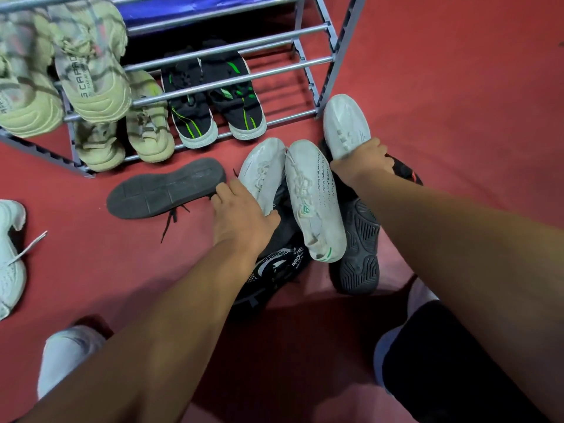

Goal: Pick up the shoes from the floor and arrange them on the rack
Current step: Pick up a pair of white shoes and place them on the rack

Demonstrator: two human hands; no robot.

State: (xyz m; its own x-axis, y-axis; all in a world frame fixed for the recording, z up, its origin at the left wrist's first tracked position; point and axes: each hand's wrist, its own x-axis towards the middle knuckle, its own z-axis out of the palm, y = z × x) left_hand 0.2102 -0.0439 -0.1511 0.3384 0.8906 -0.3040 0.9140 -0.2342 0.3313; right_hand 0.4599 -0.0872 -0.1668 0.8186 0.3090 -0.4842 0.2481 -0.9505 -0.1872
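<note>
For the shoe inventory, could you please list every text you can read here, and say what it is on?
"CAPAO", partly cut off: sole of the beige shoe on the rack.
"PRONE", partly hidden: side of the black shoe on the floor.
Small print on the white shoes: too blurred to read.

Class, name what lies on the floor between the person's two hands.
In the head view, two white shoes lie side by side between the left hand and right hand.

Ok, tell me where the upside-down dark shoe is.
The upside-down dark shoe lies sole-up on the red floor, left of centre in the head view, just in front of the rack, with the left hand at its right end.
</note>
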